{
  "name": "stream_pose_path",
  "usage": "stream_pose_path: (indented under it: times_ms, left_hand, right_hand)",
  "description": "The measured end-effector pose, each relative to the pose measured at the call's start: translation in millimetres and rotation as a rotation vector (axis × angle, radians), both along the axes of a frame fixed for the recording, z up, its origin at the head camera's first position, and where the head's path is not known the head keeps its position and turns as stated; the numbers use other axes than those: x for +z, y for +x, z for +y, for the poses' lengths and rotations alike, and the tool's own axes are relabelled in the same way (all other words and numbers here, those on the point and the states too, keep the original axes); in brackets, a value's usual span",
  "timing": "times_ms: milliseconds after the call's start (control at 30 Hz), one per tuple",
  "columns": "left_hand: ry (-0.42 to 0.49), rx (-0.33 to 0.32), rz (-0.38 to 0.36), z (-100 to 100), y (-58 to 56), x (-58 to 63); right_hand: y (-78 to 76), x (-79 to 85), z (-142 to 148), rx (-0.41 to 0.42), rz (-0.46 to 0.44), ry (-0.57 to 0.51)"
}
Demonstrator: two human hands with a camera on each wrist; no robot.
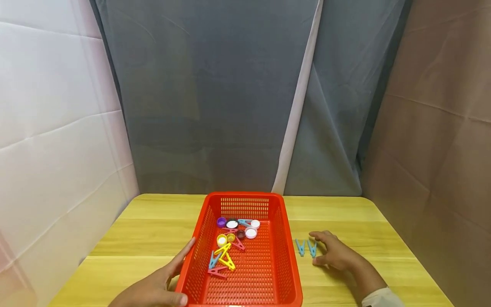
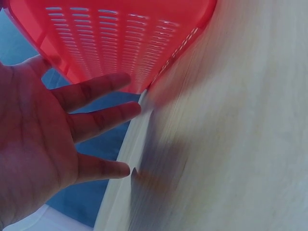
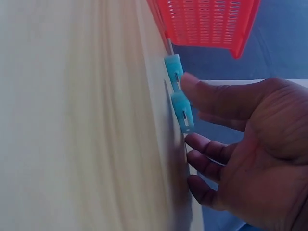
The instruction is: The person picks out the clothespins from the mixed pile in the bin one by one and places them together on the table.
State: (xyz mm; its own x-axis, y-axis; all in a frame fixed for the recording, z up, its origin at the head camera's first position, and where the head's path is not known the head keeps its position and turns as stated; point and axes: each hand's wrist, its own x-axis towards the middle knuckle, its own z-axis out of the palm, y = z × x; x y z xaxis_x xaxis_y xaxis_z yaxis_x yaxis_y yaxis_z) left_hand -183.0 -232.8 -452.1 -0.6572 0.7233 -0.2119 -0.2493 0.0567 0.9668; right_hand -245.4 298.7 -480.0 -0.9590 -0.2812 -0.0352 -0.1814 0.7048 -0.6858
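A red plastic basket (image 1: pixel 288 251) stands on the wooden table, with plastic clothespins and round bottle caps lying inside it. My left hand (image 1: pixel 155 285) is at the basket's left side, its fingers spread straight along the outer wall and the thumb near the rim. To the right of the basket, two light-blue clothespins lie side by side: a left one (image 1: pixel 300 247) and a right one (image 1: pixel 312 249). My right hand (image 1: pixel 336 252) is around the right one, thumb and fingers apart, nothing gripped. In the right wrist view the thumb overlaps the clothespins (image 3: pixel 182 111).
In the basket are yellow clothespins (image 1: pixel 227 261), pink ones (image 1: pixel 218 272), a blue one (image 1: pixel 214 259), and purple (image 1: pixel 221 221), white (image 1: pixel 251 232) and yellow caps (image 1: pixel 221 240). A grey curtain (image 1: pixel 207 106) hangs behind the table (image 1: pixel 153 226), with cloth walls on both sides.
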Motion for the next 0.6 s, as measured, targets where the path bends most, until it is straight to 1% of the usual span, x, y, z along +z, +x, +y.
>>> stream_pose_path:
  times_ms: [167, 300, 433, 600]
  left_hand:
    - [0.01, 0.023, -0.038, -1, 1.1, -0.5]
    - [0.001, 0.035, -0.046, -2, 1.4, -2.9]
    - [-0.003, 0.036, -0.047, -2, 0.8, -3.1]
    - [-0.013, 0.032, -0.027, 0, -0.8, -1.0]
  right_hand:
    - [0.5, 7.6, -5, 0.018, -0.003, 0.013]
    - [1.2, 16.3, -12, -0.006, 0.019, 0.075]
    - [0.8, 33.6, -20, -0.018, 0.041, 0.14]
    - [-4.5, 58.8, -28, 0.005, 0.072, 0.151]
